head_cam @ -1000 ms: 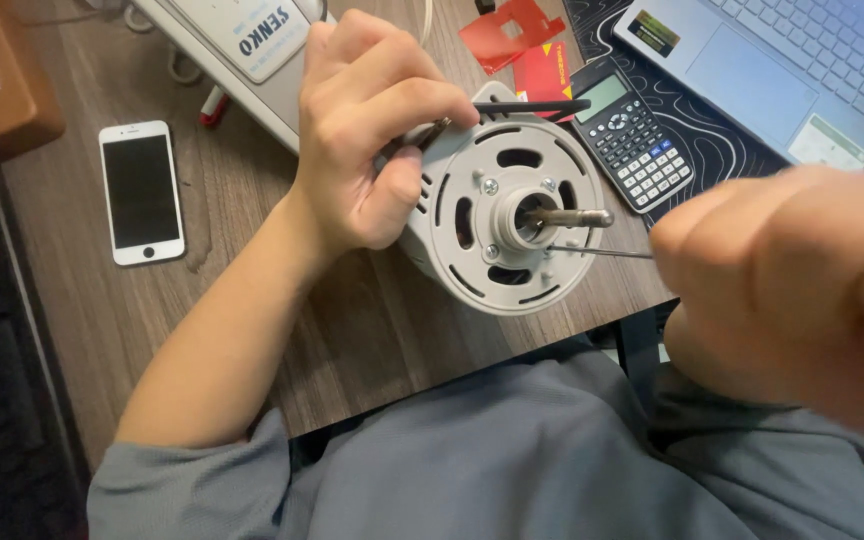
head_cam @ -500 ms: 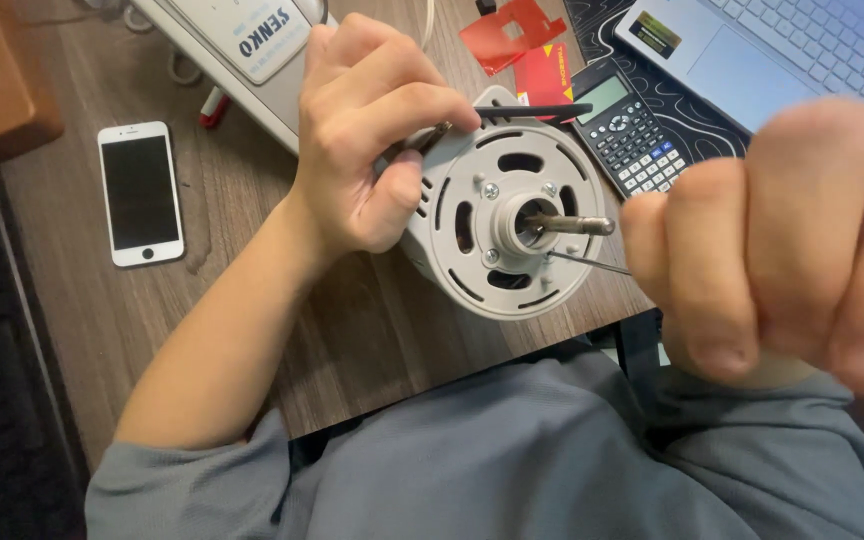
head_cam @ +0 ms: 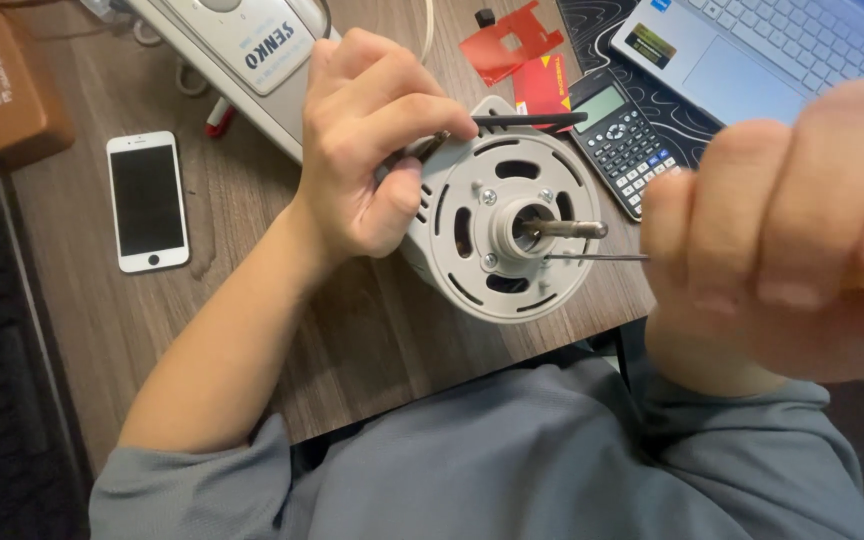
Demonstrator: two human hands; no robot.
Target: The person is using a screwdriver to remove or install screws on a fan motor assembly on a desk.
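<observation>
At frame centre my left hand clamps the motor on the table, while my right hand, fisted around the screwdriver, should keep its tip square in the screw.

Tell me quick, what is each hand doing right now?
Left hand: closed around the grey motor housing.
Right hand: closed in a fist on a thin metal tool aimed at the housing.
</observation>
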